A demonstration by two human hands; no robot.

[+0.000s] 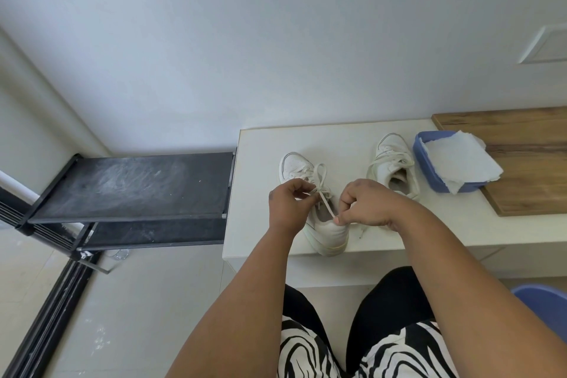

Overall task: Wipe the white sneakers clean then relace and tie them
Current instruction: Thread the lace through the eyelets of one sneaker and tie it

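A black rack [132, 190] stands left of the white table [264, 144]. The left hand [288, 204] pinches a lace [320, 184] of the near sneaker [319, 218], toe away; the right hand [365, 205] pinches its other end. The second sneaker [394, 166], loosely laced, sits beside a blue tub [435, 175].

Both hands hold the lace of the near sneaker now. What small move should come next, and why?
Probably draw the two lace ends apart to tighten the knot. The left hand pinches a loop of the lace above the near sneaker, the right hand pinches the other end near the heel, and the lace looks slack between them. The far sneaker appears already laced.
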